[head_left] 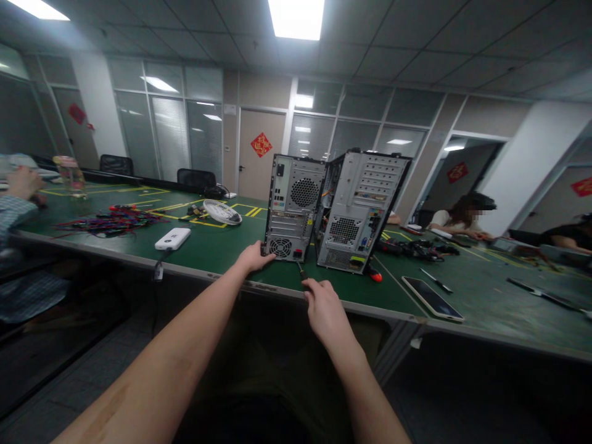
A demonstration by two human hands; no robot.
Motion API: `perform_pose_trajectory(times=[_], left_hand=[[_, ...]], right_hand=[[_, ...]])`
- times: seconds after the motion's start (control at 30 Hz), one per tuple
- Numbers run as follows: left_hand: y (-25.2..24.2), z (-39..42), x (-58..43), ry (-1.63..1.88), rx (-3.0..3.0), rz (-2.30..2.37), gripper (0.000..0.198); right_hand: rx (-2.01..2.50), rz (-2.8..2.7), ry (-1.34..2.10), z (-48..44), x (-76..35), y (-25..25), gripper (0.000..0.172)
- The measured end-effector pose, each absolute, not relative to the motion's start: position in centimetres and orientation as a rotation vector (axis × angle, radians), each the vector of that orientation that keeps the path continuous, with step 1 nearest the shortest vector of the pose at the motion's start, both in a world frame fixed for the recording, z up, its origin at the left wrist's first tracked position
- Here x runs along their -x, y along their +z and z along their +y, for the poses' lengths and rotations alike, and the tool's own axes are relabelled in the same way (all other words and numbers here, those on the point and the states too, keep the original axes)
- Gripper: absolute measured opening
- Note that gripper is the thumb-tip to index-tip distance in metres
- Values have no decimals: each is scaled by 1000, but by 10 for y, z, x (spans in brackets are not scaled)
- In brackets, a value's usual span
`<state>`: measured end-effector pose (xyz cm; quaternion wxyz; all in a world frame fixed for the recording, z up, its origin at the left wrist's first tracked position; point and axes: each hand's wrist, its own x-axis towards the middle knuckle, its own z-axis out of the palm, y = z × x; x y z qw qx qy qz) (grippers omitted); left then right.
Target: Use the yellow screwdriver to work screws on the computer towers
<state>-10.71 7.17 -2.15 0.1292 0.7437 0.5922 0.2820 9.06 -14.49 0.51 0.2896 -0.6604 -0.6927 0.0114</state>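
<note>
Two computer cases stand upright on the green table, with their backs toward me. My left hand grips the lower left corner of the left computer case. Its thumb lies along the bottom edge by the fan grille, and the other fingers are partly hidden. A screwdriver is held in my closed right hand. Its shaft points up at the bottom of the left case, near the power socket. Close beside it on the right stands the second computer case, slightly turned, its left side open.
A white power bank with a cable and a heap of coloured wires lie left. Behind them is a white oval basket. Rightward are an orange-tipped tool, a phone and black cables. Other people sit at both sides.
</note>
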Motion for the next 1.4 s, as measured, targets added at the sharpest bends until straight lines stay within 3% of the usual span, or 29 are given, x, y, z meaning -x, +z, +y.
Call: perform_pose_trajectory(times=[0.6,1.4], left_hand=[[-24,73,107,847,-2165,1723,69],[-23,73,108,825,-2183,1728,68]], right_hand=[[1787,-1859,253,-144,-88,10,30],[1658,-1730,143,-140,-89,9,35]])
